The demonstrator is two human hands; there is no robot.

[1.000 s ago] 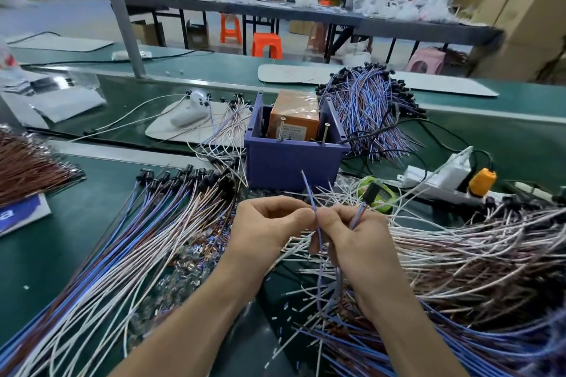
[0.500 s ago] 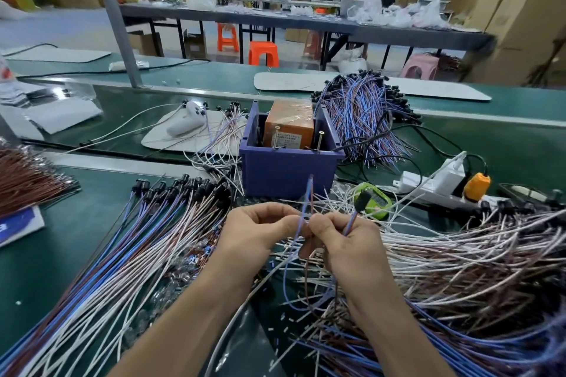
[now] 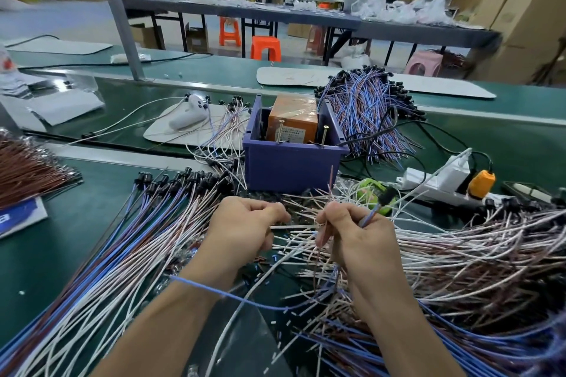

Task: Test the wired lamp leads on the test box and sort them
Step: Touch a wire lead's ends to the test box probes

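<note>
The test box (image 3: 293,127) is an orange block with two upright screws, standing inside a purple bin (image 3: 288,165) at mid-table. My right hand (image 3: 358,242) grips one lamp lead (image 3: 372,214) whose black socket sticks up past the knuckles; its brown wire end (image 3: 330,184) points up toward the bin. My left hand (image 3: 245,229) pinches the white wire (image 3: 294,227) that runs across to my right hand. A loose blue wire (image 3: 214,291) lies over my left forearm. A sorted fan of leads (image 3: 128,242) lies at left, an unsorted heap (image 3: 477,266) at right.
Behind the bin lies another bundle of blue and brown leads (image 3: 364,113). A white power strip (image 3: 435,184) with an orange plug (image 3: 481,184) sits at right. A white controller (image 3: 190,115) rests on a pad. Brown wires (image 3: 27,168) lie far left. A green tape roll (image 3: 372,193) sits near my right hand.
My hands have drawn apart. The blue wire I held upright has dropped across my left forearm, and a brown wire end now points up from my right hand while my left pinches the white wire.
</note>
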